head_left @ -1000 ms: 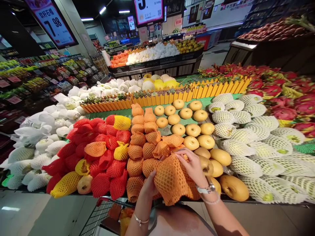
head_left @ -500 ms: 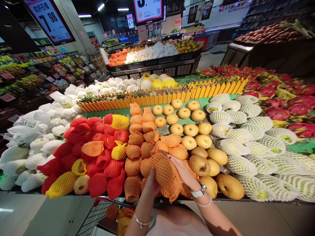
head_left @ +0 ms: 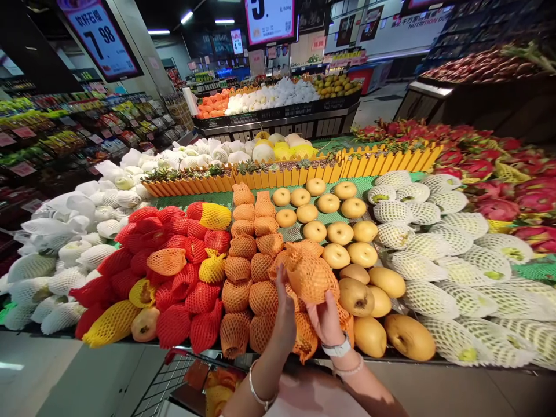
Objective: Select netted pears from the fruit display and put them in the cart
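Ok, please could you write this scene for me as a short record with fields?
Place: fruit display
Right hand: holds a fruit in orange net
Left hand: upright beside that fruit, contact unclear
Left side: orange-netted rows, then red-netted fruit
Right side: bare yellowish fruit, then white-netted fruit
Farther back: picket fence

One left hand (head_left: 285,315), one right hand (head_left: 326,319), one wristwatch (head_left: 337,348), two bracelets (head_left: 350,368) and one shopping cart (head_left: 161,377) are seen. I count nineteen bare pears (head_left: 340,233). Among the red-netted fruits (head_left: 176,326) are four yellow nets (head_left: 109,325), one orange net (head_left: 166,262), one bare pomegranate (head_left: 145,325).
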Demonstrator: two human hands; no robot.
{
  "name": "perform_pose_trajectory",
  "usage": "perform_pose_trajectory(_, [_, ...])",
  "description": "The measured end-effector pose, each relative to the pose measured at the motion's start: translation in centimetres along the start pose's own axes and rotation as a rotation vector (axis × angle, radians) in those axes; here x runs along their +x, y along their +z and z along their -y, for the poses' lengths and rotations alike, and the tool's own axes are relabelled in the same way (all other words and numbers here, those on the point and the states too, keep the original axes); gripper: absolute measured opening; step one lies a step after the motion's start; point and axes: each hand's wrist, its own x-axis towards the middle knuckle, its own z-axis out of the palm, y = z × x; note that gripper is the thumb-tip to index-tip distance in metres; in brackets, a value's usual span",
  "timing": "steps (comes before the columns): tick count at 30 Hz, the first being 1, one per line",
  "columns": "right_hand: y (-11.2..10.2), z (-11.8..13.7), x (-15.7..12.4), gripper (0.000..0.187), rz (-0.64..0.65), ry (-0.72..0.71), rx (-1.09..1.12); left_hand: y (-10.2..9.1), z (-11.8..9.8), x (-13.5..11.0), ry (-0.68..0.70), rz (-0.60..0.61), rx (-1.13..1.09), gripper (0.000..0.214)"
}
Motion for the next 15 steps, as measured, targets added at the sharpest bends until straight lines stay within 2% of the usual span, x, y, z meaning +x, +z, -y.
perform_pose_trajectory(4, [-1.1,0.5,0.0,0.060,0.041,0.053,0.037,-0.8,-2.4,3.0,0.216,0.021,0.123,0.066])
perform_pose_trajectory(7, [-0.7,1.4,-0.9,0.058,0.122,0.115,0.021,-0.8,-3.5,5.2,0.186,0.173,0.165,0.065])
perform_pose_trajectory(9, [0.0,2.3,-1.4,0.057,0.152,0.140,0.006,-0.7,-3.5,5.6,0.121,0.229,0.187,0.063])
perform_pose_trajectory(11, [0.7,3.2,-1.6,0.056,0.179,0.122,-0.024,-0.7,-3.1,5.2,0.079,0.207,0.182,0.056])
perform_pose_trajectory(15, [1.4,4.1,-1.5,0.056,0.195,0.064,-0.092,-0.6,-1.7,4.2,0.135,0.034,0.170,0.043])
